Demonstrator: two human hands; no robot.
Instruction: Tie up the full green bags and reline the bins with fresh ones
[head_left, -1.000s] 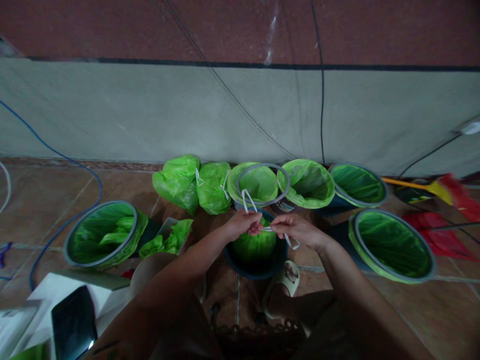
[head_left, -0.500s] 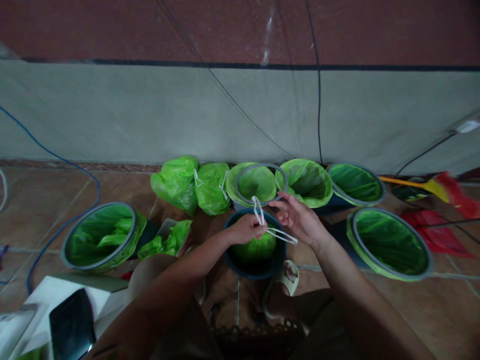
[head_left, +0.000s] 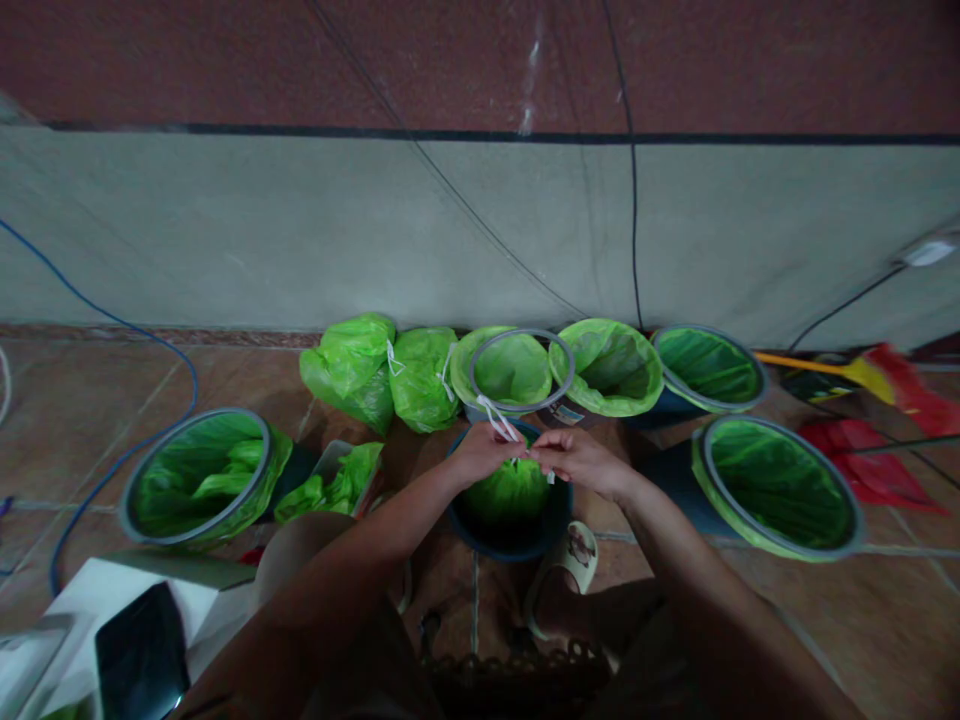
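Pinches white string (head_left: 498, 416) with left hand (head_left: 484, 456) and right hand (head_left: 579, 460), set close together. Points one loop away and leftward, long axis on a slant. Directly below: green bag (head_left: 508, 492) inside dark bucket (head_left: 514, 550), neck gathered upward. Beyond: lined bin (head_left: 604, 336), with label (head_left: 568, 413) beside it too small to read. Farthest: grey wall (head_left: 300, 230).

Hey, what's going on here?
Someone is handling the white drawstring of a green bag that sits in a dark bin. The left hand and right hand meet over the bag, both gripping the drawstring. Two plump green bags with white ties sit by the wall, and green-lined bins stand to either side.
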